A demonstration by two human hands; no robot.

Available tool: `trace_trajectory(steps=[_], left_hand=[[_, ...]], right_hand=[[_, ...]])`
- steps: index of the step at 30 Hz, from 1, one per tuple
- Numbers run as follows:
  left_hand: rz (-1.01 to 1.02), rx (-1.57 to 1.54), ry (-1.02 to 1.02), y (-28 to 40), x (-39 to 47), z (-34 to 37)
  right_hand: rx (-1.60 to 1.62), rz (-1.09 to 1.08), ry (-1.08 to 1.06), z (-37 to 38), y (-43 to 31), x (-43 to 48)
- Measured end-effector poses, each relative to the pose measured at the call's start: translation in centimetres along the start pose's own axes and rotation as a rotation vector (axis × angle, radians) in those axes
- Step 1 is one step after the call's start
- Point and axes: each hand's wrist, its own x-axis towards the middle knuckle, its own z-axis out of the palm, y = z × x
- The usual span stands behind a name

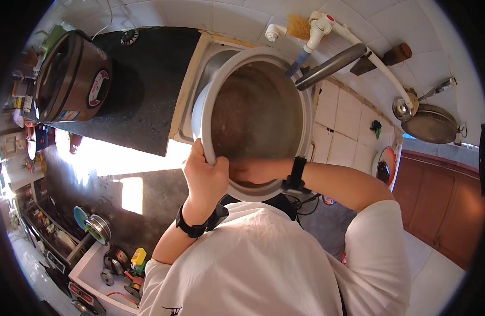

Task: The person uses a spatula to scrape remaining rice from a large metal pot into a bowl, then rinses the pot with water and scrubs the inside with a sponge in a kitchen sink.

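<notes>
A large aluminium pot (pixel 206 114) rests over the steel sink (pixel 187 125), its wide mouth tipped towards me. Its inside looks brown and cloudy; whether murky water or only stain shows there, I cannot tell. My left hand (pixel 207 170) grips the near left part of the rim, thumb on top. Inside the mouth, against the near wall, my right hand (pixel 248 170) is blurred. Its fingers are partly lost in shadow, so whether they hold something is hidden. Above the pot's far right edge hangs a white plastic tap (pixel 316 33) with a blue hose end (pixel 297 63).
A grey metal tube (pixel 331 66) juts over the pot's right side. On the dark counter at left stand a brown rice cooker (pixel 74 79) and a sink strainer (pixel 130 36). A ladle (pixel 403 108) and a pan (pixel 430 124) hang on the right wall.
</notes>
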Motion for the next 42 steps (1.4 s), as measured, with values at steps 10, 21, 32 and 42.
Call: trace_trajectory(steps=[10, 21, 32, 42], left_hand=[[0.013, -0.02, -0.012, -0.1, 0.2, -0.1], [0.006, -0.029, -0.012, -0.7, 0.3, -0.2], [0.032, 0.08, 0.021, -1.1, -1.0, -0.3], [0.049, 0.012, 0.049, -1.0, -1.2, 0.1]], right_hand=[[-1.893, 0.304, 0.21, -12.5, 4.4, -2.1], [-1.295, 0.573, -0.36, -3.5, -0.5, 0.2], [1.421, -0.144, 0.567, -5.3, -8.9, 6.9], [0.242, 0.041, 0.067, -0.1, -3.5, 2.6]])
